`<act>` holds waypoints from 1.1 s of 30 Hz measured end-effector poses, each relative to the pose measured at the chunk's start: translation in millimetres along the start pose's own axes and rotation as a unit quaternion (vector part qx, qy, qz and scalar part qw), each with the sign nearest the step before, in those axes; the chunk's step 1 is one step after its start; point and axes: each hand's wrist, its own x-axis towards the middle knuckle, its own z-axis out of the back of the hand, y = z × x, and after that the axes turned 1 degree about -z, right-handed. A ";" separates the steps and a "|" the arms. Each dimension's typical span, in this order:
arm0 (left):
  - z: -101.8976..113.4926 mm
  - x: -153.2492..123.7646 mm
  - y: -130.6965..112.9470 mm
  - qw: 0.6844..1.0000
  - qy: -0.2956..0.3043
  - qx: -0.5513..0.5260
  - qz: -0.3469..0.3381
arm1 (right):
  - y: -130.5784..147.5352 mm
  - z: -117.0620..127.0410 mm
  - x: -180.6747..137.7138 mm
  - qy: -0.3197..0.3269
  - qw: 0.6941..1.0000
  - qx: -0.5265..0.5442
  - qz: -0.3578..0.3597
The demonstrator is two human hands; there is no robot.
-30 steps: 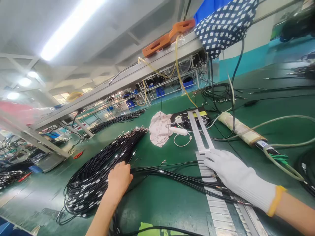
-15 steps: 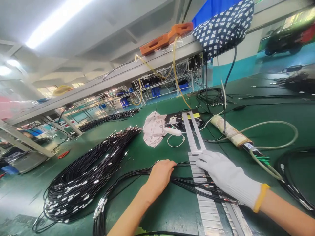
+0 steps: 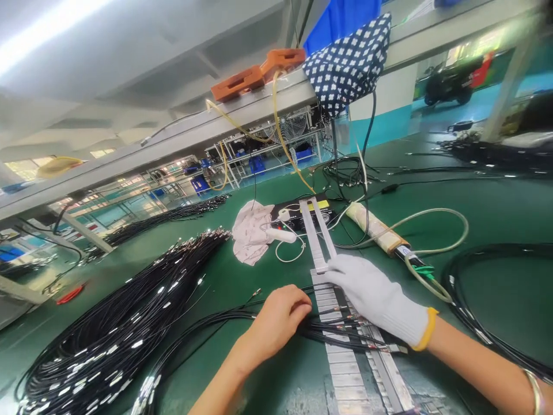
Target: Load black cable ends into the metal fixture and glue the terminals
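Note:
My left hand (image 3: pixel 283 320), bare, has its fingers curled around thin black cables (image 3: pixel 318 288) just left of a marked metal strip (image 3: pixel 345 369). My right hand (image 3: pixel 371 294), in a white knit glove with a yellow cuff, lies over the strip; its fingertips are brought together at the far end of those cables, the exact contact partly hidden. Below both hands, a bundle of black cables (image 3: pixel 311 333) crosses the strip, its metal-tipped ends to the right. A slotted metal piece (image 3: pixel 317 239) extends from the strip toward the back.
A large bundle of black cables (image 3: pixel 129 323) with white tags lies left. Behind are a crumpled pink cloth (image 3: pixel 253 233), a black control box (image 3: pixel 280 210) and a wrapped tool handle (image 3: pixel 375 227). Coiled cables (image 3: pixel 458 300) sit right. Overhead runs a shelf rail (image 3: pixel 181 132).
The view has swung right, so the table items appear further left. My left hand has moved closer to the metal strip along the cables. My right hand stays at the strip.

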 end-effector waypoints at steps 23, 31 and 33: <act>-36.3 30.9 3.2 0.997 -0.068 -0.028 -0.004 | -20.6 -19.1 -14.0 -0.122 0.970 0.063 -0.202; -42.0 36.9 7.7 0.997 -0.068 0.036 -0.031 | -18.3 -20.1 -12.0 -0.135 0.970 0.070 -0.191; -43.3 38.2 7.7 0.996 -0.067 0.052 -0.038 | -17.4 -19.4 -11.6 -0.135 0.970 0.073 -0.188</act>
